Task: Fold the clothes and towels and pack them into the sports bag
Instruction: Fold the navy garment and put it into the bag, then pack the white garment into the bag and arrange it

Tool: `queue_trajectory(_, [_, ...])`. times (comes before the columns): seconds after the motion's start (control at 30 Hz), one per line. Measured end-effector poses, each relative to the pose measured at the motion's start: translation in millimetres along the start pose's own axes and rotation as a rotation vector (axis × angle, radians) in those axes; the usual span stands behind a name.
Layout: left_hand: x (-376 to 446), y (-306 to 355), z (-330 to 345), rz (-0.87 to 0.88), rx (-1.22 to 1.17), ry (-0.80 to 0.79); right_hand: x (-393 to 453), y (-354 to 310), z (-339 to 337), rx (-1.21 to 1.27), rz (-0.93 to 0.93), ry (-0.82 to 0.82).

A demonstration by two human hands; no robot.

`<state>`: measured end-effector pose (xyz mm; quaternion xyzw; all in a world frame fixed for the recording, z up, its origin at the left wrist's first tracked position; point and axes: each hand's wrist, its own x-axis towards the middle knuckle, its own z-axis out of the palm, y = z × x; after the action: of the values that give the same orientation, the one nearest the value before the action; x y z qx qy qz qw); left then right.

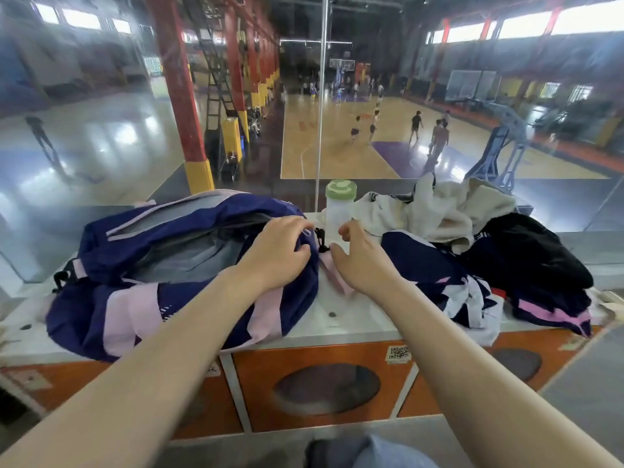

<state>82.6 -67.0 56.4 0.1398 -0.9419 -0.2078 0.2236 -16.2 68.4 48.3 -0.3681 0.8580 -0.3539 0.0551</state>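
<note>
On the white ledge (354, 319) in front of the glass, a navy and pink sports bag (141, 265) lies on its side at the left, its lower edge hanging slightly past the front edge of the ledge. Its top zip is undone and grey lining shows in the gap. The left hand (280, 251) rests on the right end of the bag with fingers curled into the fabric, gripping it near the zip. The right hand (358, 261) sits just beside it over the bare strip of ledge, fingers loosely bent; whether it pinches the black clip there I cannot tell. A clear bottle (339, 207) with a green lid stands behind the hands, against the glass. To the right, an unfolded heap crowds the ledge: a cream towel (439, 211) at the back, a navy and white garment (435, 275) in front, and dark clothes (530, 255) at the far right, spilling over the front edge. Bare ledge shows only between bag and heap.
</note>
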Motion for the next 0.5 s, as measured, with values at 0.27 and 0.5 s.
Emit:
queue_trajectory(0.27, [-2.5, 51.2, 84.1, -0.234, -0.429, -0.296, -31.6, 86.9, -59.7, -0.170, 0.180, 0.185])
queue_trajectory(0.5, [8.9, 62.7, 135.5, -0.476, -0.659, -0.268, -33.6, 139.5, -70.5, -0.337, 0.241, 0.076])
